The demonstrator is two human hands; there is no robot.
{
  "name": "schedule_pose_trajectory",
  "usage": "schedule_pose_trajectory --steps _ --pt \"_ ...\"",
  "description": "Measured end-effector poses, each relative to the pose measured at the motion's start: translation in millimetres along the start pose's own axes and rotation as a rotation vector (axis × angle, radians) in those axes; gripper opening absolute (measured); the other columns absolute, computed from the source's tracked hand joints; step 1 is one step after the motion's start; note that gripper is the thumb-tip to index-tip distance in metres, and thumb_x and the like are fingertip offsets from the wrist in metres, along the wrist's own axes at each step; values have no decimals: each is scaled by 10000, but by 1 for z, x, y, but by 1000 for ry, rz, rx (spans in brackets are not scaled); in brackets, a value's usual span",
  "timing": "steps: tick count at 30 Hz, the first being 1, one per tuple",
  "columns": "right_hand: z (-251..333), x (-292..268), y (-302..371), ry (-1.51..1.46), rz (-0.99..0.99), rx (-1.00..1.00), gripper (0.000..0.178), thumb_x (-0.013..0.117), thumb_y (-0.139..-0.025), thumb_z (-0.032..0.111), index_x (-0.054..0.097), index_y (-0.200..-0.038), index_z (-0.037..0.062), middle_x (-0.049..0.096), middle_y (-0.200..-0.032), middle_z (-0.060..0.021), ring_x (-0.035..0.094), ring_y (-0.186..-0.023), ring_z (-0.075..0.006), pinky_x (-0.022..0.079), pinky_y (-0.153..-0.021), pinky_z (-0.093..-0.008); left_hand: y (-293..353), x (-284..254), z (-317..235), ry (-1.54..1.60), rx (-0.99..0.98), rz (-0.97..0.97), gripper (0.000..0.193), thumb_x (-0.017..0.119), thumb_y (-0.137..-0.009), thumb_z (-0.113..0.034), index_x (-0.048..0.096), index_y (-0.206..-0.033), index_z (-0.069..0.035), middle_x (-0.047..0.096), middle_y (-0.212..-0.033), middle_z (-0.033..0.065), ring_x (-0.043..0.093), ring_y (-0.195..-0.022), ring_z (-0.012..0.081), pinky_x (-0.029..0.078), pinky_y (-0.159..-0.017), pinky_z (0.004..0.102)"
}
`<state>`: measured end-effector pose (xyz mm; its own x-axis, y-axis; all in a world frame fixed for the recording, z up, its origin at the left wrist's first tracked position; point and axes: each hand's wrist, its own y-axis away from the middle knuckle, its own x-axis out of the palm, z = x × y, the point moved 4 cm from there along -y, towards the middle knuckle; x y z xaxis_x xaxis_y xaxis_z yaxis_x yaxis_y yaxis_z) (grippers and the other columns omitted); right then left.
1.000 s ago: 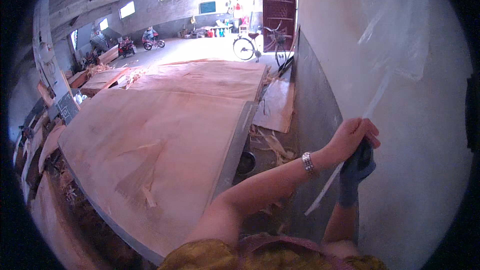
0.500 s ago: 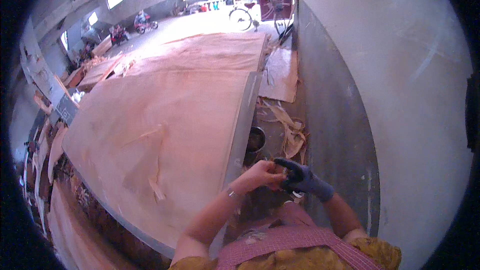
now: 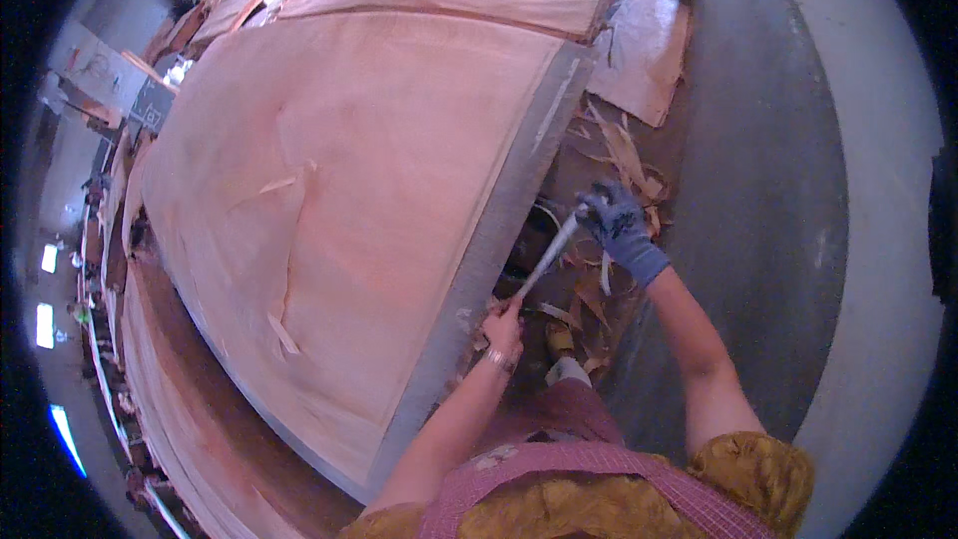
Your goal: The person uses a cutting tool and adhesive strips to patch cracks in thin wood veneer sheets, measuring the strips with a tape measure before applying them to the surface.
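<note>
A pale strip (image 3: 549, 256) runs straight between two hands, beside a broad stack of thin wood sheets (image 3: 369, 130).
The bare left hand (image 3: 503, 331), a metal band (image 3: 502, 359) at its wrist, is closed around the strip's lower end, near the stack's grey border (image 3: 487, 225); the right hand (image 3: 621, 227), in a grey-blue glove, pinches the upper end, though its dark fingertips blur into the background and the exact grip is hard to make out. The strip slants up to the right over the floor, in front of a dark round container (image 3: 533, 234). Curled wood scraps (image 3: 623, 152) lie just beyond the gloved hand, and a torn sliver (image 3: 290, 274) lies on the stack. A shoe (image 3: 561, 341) shows below the strip, near the left hand.
</note>
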<state>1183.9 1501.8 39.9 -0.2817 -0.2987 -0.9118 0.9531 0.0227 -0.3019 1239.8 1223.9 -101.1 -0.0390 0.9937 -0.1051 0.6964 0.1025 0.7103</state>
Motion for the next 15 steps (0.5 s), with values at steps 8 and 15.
schedule_pose_trajectory --steps 8,15 --pt "-24 156 14 -1127 174 599 338 667 -880 173 644 -1202 74 678 -1094 -145 649 -1010 -311 498 -900 -413 -169 87 -5 -259 316 -73 633 542 -952 -515 540 -1349 -22 546 -1378 146 508 -1247 278 363 -1072 352" --pt "-16 182 -20 -1166 174 718 323 731 -845 192 679 -1125 37 705 -1066 -107 655 -973 -224 515 -892 -349 -193 94 -7 -367 294 -88 560 597 -889 -494 594 -1204 -31 594 -1210 136 563 -1117 274 416 -980 367"
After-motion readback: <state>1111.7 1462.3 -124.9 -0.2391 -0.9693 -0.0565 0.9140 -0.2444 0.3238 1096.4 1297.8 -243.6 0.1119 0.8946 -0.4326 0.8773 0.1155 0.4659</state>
